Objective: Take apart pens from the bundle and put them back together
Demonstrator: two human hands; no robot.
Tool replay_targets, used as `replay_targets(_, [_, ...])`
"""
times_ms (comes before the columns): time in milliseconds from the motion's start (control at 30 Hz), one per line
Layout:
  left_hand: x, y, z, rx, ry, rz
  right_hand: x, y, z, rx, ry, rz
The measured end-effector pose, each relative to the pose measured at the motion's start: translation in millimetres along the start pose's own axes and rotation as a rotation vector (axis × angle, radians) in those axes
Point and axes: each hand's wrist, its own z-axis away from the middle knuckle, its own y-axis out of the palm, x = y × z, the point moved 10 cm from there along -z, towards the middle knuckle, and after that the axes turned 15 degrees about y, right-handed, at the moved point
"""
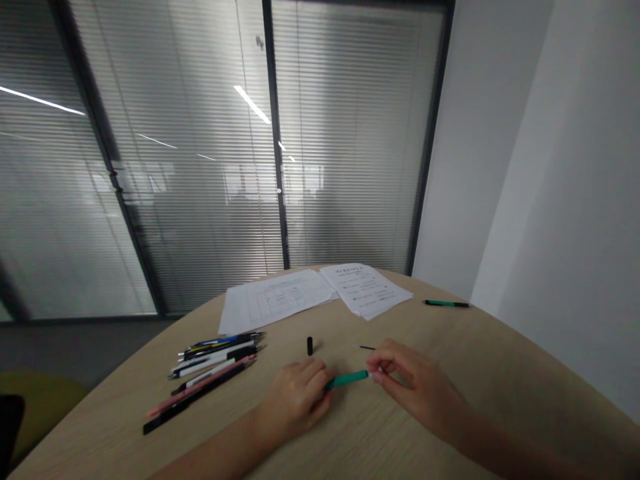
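Observation:
My left hand (303,393) is closed around a green pen barrel (350,379), which points to the right just above the table. At the barrel's right end my right hand (405,377) is closed in a pinch. A small pale bit shows between its fingertips, too small to name. Just behind the right fingers, a thin dark stick with a pale tip (367,347) is partly hidden. Beyond the left hand stands a small black pen part (309,345), perhaps a cap or grip.
Several pens (215,367) lie side by side at the left. Two printed sheets, a left one (280,300) and a right one (367,288), lie at the back of the round wooden table (380,440). A green and black pen (447,303) rests near the right edge.

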Motion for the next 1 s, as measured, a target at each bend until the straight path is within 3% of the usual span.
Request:
replay_targets(167, [-0.7, -0.3, 0.4, -0.01, 0.0, 0.007, 18.4, -5.0, 10.7, -0.111, -0.163, 0.08])
replay_targets(333, [2.1, 0.4, 1.0, 0.001, -0.032, 0.013, 24.1, -13.9, 15.5, -0.212, -0.23, 0.114])
replay_targets(1000, [-3.3, -1.7, -2.5, 0.014, 0.004, 0.021, 13.5, -1.4, 21.4, -0.184, -0.243, 0.189])
